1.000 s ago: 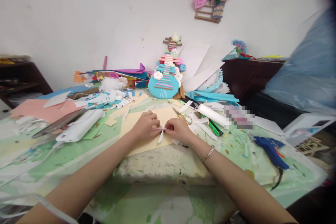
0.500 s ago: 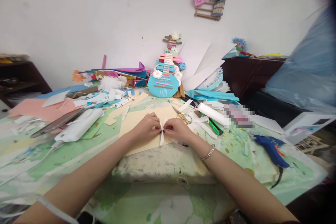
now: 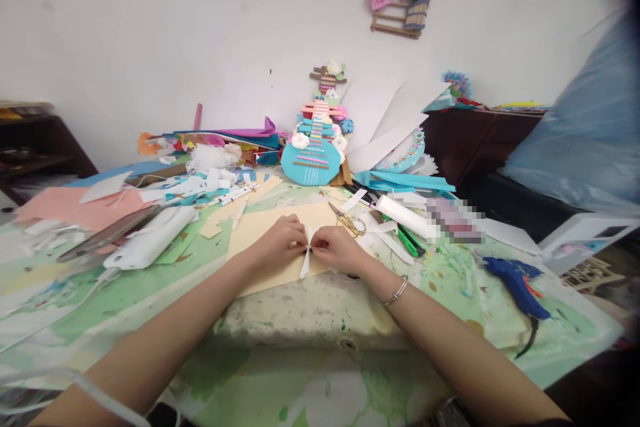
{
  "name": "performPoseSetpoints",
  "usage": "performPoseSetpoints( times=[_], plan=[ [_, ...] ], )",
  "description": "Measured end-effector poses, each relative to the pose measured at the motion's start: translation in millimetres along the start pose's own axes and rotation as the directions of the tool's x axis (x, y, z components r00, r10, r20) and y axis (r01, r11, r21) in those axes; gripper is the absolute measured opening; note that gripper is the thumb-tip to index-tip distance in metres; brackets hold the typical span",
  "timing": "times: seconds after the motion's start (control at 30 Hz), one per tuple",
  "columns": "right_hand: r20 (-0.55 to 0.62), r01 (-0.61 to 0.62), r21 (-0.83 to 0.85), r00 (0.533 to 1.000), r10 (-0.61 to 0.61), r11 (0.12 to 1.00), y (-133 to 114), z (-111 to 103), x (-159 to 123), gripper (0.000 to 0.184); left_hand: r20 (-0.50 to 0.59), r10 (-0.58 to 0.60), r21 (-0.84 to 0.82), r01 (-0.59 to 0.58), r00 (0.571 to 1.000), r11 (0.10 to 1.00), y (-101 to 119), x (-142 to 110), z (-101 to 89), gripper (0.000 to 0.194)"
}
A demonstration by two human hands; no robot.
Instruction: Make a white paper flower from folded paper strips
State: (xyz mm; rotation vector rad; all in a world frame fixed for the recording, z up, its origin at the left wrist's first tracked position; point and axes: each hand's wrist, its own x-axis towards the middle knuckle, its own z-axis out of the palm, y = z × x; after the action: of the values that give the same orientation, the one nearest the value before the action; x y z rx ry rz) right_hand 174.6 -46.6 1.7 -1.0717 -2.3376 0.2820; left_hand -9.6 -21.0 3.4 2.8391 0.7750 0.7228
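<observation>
Both my hands meet over a cream paper sheet (image 3: 260,225) on the table. My left hand (image 3: 280,243) and my right hand (image 3: 336,248) are closed, each pinching a narrow white paper strip (image 3: 305,263) between thumb and fingers. The strip stands nearly upright between the fingertips, its lower end hanging down over the cream sheet. A metal bangle (image 3: 397,291) sits on my right wrist. Gold-handled scissors (image 3: 349,221) lie just behind my right hand.
A blue paper guitar model (image 3: 313,153) stands at the back. A white bottle (image 3: 151,239) lies on the left. A white roll (image 3: 405,215) and green pens (image 3: 407,240) lie on the right, with a blue glue gun (image 3: 515,285) further right. Coloured paper scraps (image 3: 215,167) cover the back left.
My hands have drawn slightly closer together around the white strip. The strip has turned from slanted to nearly upright. Nothing else on the table has moved.
</observation>
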Motion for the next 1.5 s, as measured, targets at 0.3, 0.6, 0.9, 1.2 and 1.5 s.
performPoseSetpoints(
  times=[0.3,0.6,0.9,1.2,1.5],
  plan=[
    [0.057,-0.108,0.144,0.993,0.101,0.984,17,-6,-1,0.018,-0.029,-0.079,0.066,0.081,0.996,0.995,-3,-2,-9.1,0.018],
    [-0.08,0.111,-0.108,0.99,-0.12,0.988,14,-6,0,0.012,-0.062,-0.041,0.059,0.044,0.997,0.997,13,-4,-14.4,0.013],
    [0.035,0.082,-0.124,0.996,-0.078,0.989,10,1,2,0.011,0.04,-0.036,0.053,0.033,0.999,0.998,10,-2,-6.6,0.013],
    [-0.007,0.161,-0.017,0.987,-0.161,0.987,13,1,3,0.007,0.005,-0.22,-0.032,0.22,0.975,0.975,11,3,0.4,0.02],
    [-0.008,0.11,0.066,0.994,-0.109,0.992,13,1,2,0.009,-0.066,-0.179,-0.025,0.178,0.982,0.984,7,1,6.3,0.008]
  ],
)
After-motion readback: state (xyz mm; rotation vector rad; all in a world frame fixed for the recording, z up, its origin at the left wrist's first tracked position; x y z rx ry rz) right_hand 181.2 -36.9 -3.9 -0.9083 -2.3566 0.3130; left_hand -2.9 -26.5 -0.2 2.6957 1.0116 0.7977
